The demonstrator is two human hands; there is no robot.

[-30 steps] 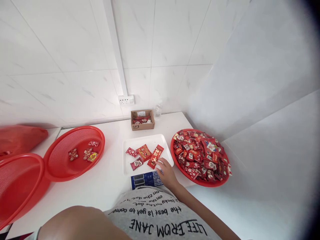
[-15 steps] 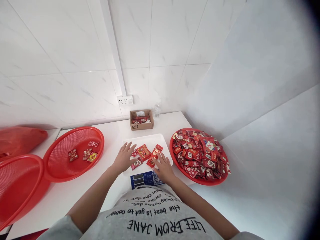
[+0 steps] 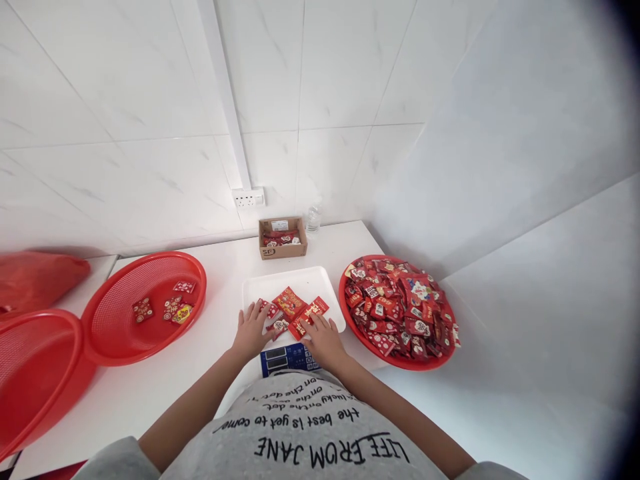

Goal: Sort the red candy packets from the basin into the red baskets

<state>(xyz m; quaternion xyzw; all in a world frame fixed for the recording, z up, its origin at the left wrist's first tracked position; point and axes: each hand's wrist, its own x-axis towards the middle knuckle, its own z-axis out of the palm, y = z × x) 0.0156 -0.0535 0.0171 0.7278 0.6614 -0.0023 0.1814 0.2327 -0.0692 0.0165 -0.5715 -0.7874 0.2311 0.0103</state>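
Several red snack packets lie close together on the white tray (image 3: 320, 280) of a weighing scale. My left hand (image 3: 251, 331) rests at the tray's left front, fingers apart, its fingertips at a small patterned packet (image 3: 269, 309). Over the front right of the tray, my right hand (image 3: 324, 341) has its fingers stretched onto a long red packet (image 3: 310, 315). Between the hands are an orange-red packet (image 3: 289, 303) and a darker red packet (image 3: 279, 325). The scale's blue keypad panel (image 3: 287, 358) shows in front, partly covered by my right hand and shirt.
A round red basket (image 3: 345, 300) heaped with packets stands to the right. At the left are two red baskets, one (image 3: 115, 293) holding a few packets, and a red bag (image 3: 43, 280). Behind the scale are a cardboard box (image 3: 283, 251) with packets and a clear bottle (image 3: 313, 219).
My left hand has moved down to the tray beside the patterned packet. The long packet has turned to lie more slanted and closer to the others, under my right fingers.
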